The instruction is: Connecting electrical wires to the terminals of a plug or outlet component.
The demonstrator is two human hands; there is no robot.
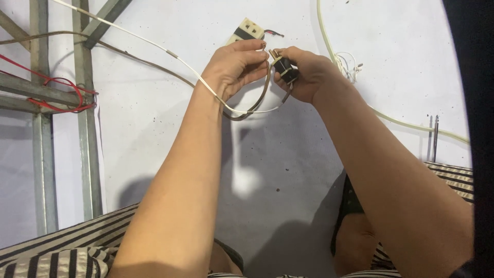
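The right hand, upper centre of the frame, was closed around a small black plastic plug with brass prongs, prongs pointing toward the left hand. The left hand pinched narrow, fingertips holding the bare end of a brown flat cable right beside the prongs; the cable looped just below both hands. A thin white cord crossed the left wrist. Just above sat a cream wall socket with black and red leads on the pale floor.

The risk, to my eye: that fine wire end slipping off the terminal, since the grip was only fingertips.

No containers showed anywhere in view.
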